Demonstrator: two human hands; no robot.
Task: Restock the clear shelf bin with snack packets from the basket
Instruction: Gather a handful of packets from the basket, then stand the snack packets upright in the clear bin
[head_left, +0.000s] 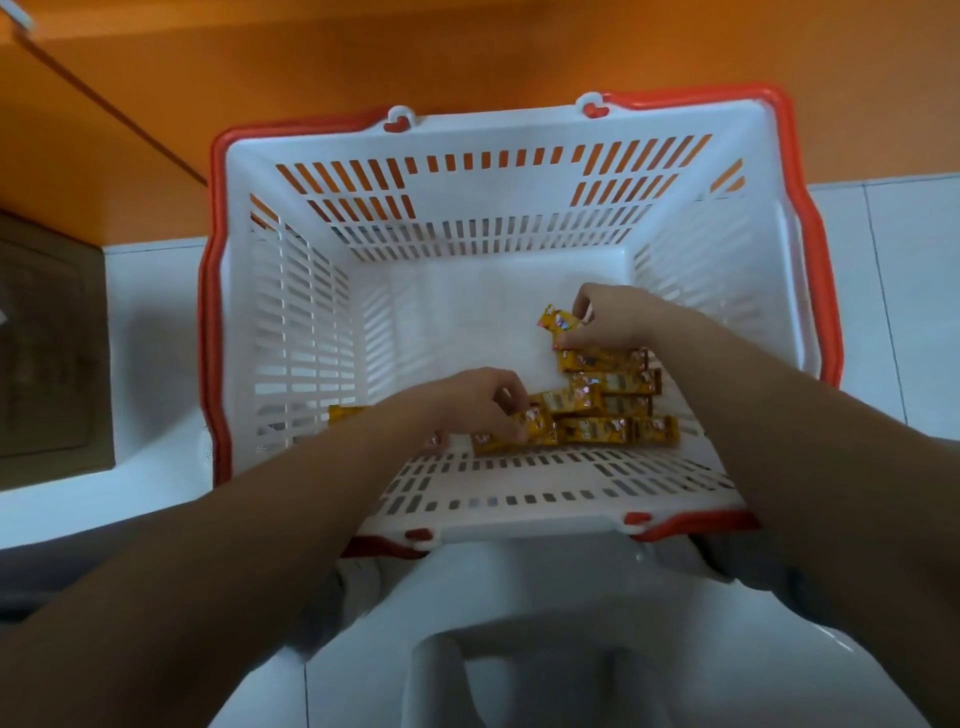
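Picking step, by my reading: left hand (475, 402) pinches a yellow snack packet (537, 422) on the basket (493, 127) floor; right hand (610, 319) curls round a second packet (556, 318) farther in; next, lift both out toward the shelf bin, unseen here

Retail shop setting. Indicators: 1 white slotted plastic shopping basket (519, 124) with 2 red carry handles (827, 291), a stock of identical yellow snack packets (613, 410) inside it, an orange panel (363, 57) behind, and a white tiled floor (909, 312).
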